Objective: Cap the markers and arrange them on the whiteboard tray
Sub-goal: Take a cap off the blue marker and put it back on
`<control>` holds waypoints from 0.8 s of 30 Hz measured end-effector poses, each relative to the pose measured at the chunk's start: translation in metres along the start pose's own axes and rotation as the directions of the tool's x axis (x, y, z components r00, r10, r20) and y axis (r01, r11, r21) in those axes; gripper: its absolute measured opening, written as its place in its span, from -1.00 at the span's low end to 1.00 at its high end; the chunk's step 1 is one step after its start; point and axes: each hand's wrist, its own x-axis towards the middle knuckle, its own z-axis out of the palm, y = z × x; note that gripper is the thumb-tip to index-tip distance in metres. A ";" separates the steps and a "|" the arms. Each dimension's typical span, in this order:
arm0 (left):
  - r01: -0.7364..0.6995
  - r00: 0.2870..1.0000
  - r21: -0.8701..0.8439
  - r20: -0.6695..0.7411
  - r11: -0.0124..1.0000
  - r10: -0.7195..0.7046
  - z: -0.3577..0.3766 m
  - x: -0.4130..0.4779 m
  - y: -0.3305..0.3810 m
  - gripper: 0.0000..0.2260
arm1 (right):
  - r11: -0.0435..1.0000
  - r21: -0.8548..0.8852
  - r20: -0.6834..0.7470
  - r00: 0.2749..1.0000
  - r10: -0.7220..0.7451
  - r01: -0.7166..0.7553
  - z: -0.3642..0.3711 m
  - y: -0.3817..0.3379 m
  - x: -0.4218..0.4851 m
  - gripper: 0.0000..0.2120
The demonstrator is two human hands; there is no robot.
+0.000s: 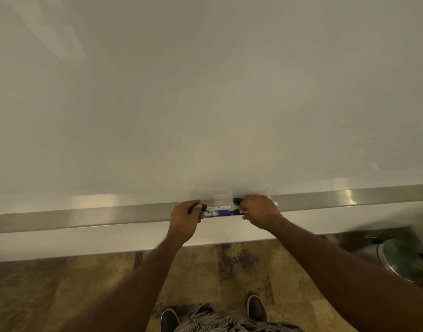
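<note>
Markers lie end to end along whiteboard tray (86, 218), between both hands. Two counted: rear marker (217, 207), white barrel, and front marker (220, 213), blue band. Left hand (185, 215) curled round black cap (204, 207) at rear marker's left end. Right hand (259, 209) clenched over second black cap (237, 201); dark tip of front marker just beside it. Step judged: capping. Next move calls for lining cap with tip, pushing till seated. Whether more markers hidden under hands: cannot tell.
</note>
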 end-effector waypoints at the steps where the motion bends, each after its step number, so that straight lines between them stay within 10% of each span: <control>1: 0.002 1.000 -0.001 -0.002 1.000 -0.002 0.000 0.000 0.000 -0.79 | 1.000 0.014 -0.005 1.000 0.008 -0.007 0.001 0.000 0.000 -0.74; 24: -0.061 0.996 -0.080 0.055 0.995 0.066 0.011 -0.007 0.018 -0.80 | 0.974 0.096 -0.329 0.930 -0.162 0.203 -0.024 -0.020 -0.005 -0.78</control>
